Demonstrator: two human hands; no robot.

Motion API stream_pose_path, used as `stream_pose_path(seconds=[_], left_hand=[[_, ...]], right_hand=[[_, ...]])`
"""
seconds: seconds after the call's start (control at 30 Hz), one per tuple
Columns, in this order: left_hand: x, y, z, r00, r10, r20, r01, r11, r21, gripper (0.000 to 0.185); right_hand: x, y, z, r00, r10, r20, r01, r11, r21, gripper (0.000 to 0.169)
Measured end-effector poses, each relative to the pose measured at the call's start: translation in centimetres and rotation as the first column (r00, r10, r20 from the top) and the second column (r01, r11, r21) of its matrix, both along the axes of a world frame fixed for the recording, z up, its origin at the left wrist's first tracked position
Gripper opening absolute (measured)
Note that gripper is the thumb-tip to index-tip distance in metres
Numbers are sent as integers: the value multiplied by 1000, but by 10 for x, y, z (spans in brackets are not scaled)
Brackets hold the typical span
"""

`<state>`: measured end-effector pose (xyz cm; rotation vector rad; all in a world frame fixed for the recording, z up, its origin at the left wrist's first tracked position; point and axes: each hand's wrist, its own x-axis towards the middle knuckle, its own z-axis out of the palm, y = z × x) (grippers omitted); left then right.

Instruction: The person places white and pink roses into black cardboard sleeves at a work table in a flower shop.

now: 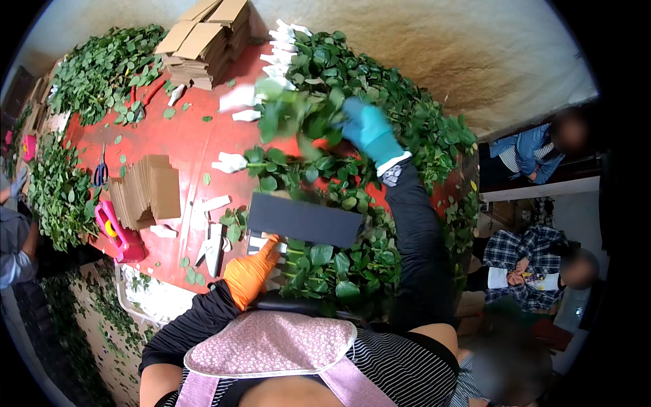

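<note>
My left hand (pixel 250 277), in an orange glove, reaches to the lower left edge of a dark flat panel (pixel 305 220). Its fingertips touch the white-sleeved heads (pixel 262 245) of leafy stems; whether they grip is unclear. Below the panel spreads a bunch of green leafy stems (pixel 341 269). Farther out, my right hand (pixel 366 127), in a teal glove, is closed around a leafy stem (pixel 305 114) blurred by motion. A blurred white sleeve (pixel 238 98) appears at its left end. Another white-sleeved stem (pixel 229 163) lies between the hands.
More sleeved stems (pixel 366 76) line the wall side. On the red table (pixel 168 132) are a stapler (pixel 214 249), pink tape dispenser (pixel 119 234), scissors (pixel 100 170), red-handled pruning shears (pixel 145 99) and cardboard pieces (pixel 155 188). A co-worker's gloved hand (pixel 19 182) is at left; people sit at right.
</note>
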<state>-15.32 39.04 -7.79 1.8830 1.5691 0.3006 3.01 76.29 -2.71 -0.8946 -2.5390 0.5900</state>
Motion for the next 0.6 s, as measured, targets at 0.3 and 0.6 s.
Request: stream_pose_path(seconds=[0.3, 0.6], left_hand=[[-1, -4, -4, 993, 7, -117, -10, 1000, -22, 68], [2, 5, 18, 917, 308, 255, -225, 925, -308, 69]], right_hand=[[30, -82, 91, 974, 7, 225, -72, 956, 284, 56], [99, -219, 72, 914, 175, 365, -209, 976, 56, 44]])
